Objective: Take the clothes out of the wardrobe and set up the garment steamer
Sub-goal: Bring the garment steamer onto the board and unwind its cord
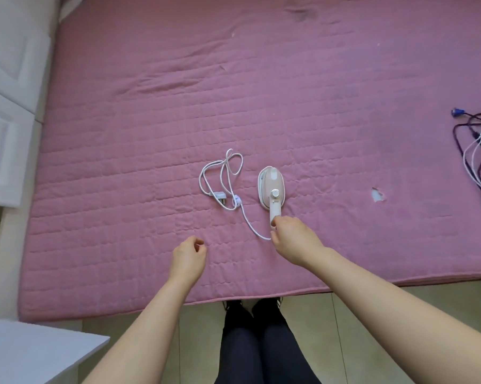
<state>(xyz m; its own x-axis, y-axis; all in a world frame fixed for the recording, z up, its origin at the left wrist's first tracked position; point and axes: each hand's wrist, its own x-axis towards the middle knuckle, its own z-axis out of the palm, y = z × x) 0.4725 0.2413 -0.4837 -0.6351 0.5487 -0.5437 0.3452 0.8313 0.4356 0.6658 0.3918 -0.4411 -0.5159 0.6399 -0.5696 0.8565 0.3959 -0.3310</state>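
Right hand (294, 239) is curling its fingers round the white handle of the garment steamer (272, 189), gripping its near end. Left hand (189, 257) is hovering over the pink quilted bed (123, 162), fingers loosely curled, holding nothing. Steamer is lying flat on the bed: pale pink oval head, white dial, head pointing away from the person. Its white cord (222, 178) is lying in loose loops just left of it, ahead of the left hand.
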